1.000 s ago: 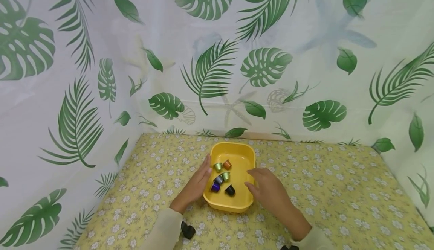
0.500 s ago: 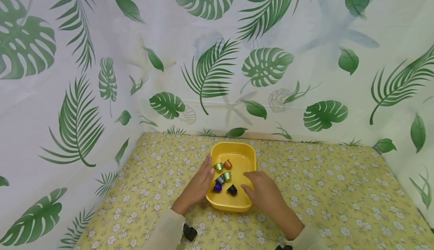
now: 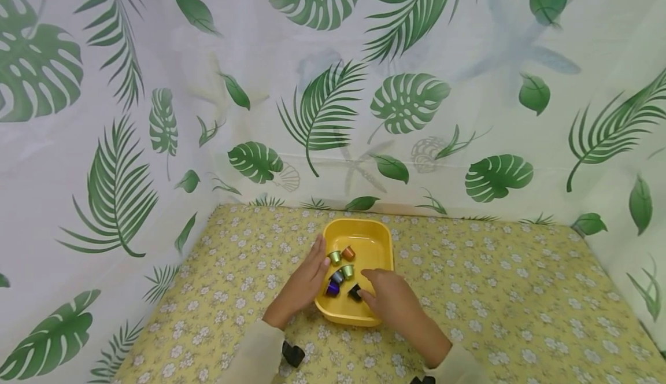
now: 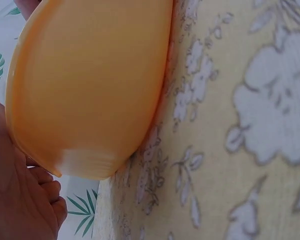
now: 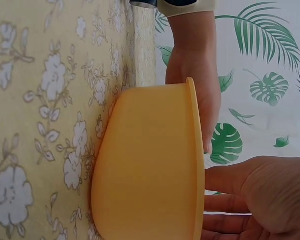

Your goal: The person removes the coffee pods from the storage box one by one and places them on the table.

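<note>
A yellow plastic tub (image 3: 370,252) holds several coffee capsules. Toward its left side lie a green capsule (image 3: 335,258), an orange one (image 3: 348,252), a second green one (image 3: 347,272), a grey one (image 3: 337,277) and a purple one (image 3: 332,289). My left hand (image 3: 302,285) rests along the tub's left side, fingers extended beside the rim. Over the right rim reaches my right hand (image 3: 395,300), thumb tip right at the black capsule (image 3: 354,292), fingers stretched above it. The right wrist view shows the tub's outer wall (image 5: 150,160) with fingers (image 5: 225,204) past the rim; the capsules are hidden there.
A yellow flowered cloth (image 3: 494,297) covers the table under the tub. White curtains with green leaf prints (image 3: 406,103) stand behind and at the sides. Black camera mounts (image 3: 293,354) sit at both wrists.
My right hand has moved left and inward over the tub, bringing its thumb to the black capsule. The left hand stays at the tub's side; the tub has barely shifted.
</note>
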Demonstrator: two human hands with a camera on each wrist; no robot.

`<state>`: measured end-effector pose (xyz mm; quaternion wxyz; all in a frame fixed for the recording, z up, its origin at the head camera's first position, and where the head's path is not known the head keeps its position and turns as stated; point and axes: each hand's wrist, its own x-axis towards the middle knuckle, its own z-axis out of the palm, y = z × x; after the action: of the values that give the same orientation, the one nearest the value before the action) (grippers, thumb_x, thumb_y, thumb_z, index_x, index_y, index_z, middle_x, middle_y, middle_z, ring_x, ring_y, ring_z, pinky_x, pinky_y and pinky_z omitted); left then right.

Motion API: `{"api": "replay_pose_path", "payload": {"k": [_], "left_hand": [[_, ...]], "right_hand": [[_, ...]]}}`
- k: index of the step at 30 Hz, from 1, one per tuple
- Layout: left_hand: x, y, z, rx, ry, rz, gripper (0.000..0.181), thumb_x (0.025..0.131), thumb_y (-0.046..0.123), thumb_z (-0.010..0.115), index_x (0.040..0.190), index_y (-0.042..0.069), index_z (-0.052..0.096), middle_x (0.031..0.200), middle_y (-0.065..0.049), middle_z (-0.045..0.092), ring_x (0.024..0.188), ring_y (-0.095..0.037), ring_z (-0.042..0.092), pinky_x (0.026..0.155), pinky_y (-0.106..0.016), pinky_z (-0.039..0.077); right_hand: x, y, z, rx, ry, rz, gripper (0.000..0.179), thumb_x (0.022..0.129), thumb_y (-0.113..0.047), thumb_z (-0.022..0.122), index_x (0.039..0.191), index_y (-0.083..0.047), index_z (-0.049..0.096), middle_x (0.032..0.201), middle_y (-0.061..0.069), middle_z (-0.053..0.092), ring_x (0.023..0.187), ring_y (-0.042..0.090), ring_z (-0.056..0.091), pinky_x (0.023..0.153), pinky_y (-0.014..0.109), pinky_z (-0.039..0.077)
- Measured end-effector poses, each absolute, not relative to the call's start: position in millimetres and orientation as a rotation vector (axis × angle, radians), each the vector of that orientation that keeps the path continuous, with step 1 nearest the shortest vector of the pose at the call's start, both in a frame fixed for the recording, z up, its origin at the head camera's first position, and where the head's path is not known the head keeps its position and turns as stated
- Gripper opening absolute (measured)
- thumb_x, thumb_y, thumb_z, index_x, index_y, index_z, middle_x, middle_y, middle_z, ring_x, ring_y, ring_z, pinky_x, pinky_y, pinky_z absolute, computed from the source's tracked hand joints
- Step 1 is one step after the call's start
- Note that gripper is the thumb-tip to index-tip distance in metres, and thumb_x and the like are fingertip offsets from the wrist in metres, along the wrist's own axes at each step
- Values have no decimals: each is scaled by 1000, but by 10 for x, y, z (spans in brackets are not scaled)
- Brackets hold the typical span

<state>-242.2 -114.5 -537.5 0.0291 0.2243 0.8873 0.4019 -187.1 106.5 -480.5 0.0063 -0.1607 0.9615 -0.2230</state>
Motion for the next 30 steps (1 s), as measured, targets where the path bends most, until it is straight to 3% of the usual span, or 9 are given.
{"api": "replay_pose_path", "payload": {"k": [9,15,23,27,30], "left_hand": [[-2403,-1097,-5315,704,2799,1124,59,114,32,27,163,5,7,169,2,-8,156,-22,4,124,-47,16],[-2396,-1073,-5285,713,2791,1119,59,114,31,27,163,6,7,169,0,-6,155,-21,6,124,-46,18],[-2394,-1086,-5313,715,2807,1105,59,114,31,28,163,6,7,169,0,-6,154,-20,8,123,-45,20],[-2392,-1090,-5321,701,2807,1106,59,114,31,27,163,7,7,168,2,-7,154,-19,8,123,-45,20],[-2387,-1092,-5316,695,2802,1108,59,114,32,27,163,7,7,168,2,-7,154,-19,8,123,-45,20]], "right_hand": [[-1895,982,-4872,-506,2963,-665,42,89,-21,81,121,3,71,112,17,73,102,32,70,86,46,58],[-1921,947,-4940,-526,2976,-603,39,88,-21,82,116,4,71,98,14,73,88,27,70,79,43,59],[-1951,894,-4989,-524,2960,-605,18,87,-17,83,91,-4,71,79,5,67,70,17,64,59,32,49],[-1970,876,-5009,-540,2956,-606,19,86,-16,83,95,-3,73,82,6,69,70,16,63,57,31,46],[-1976,877,-5019,-558,2944,-623,26,86,-16,83,104,0,73,91,10,73,78,20,68,62,33,52]]}}
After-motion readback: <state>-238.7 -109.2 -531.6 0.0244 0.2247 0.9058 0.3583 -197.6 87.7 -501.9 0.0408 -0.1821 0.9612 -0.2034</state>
